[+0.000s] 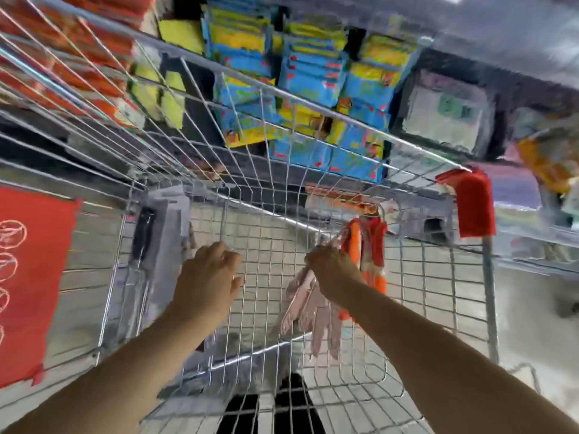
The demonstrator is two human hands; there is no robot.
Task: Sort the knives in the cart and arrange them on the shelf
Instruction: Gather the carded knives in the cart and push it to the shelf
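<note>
As we look down, cart (313, 130): a wire basket fills our view, blurred by motion.
Left hand (206, 274): inside the cart, fingers (224, 250) bent against the mesh panel (269, 245); the blur keeps us from telling whether they grip a wire.
Right hand (329, 267): fingers closed round the top of a bunch of pale pink knives (308, 311), which hang downward inside the cart.
Orange knives (365, 242): just beyond the right hand, near the cart's right wall.
Dark-handled knife (144, 236): in a grey pack, upright against the cart's left wall.
Shelf (416, 73): beyond the cart, carrying blue and yellow packs (310, 79).
Red handle cap (473, 202): on the cart's right corner.
Red sign (31, 277): at our left, outside the wire.
</note>
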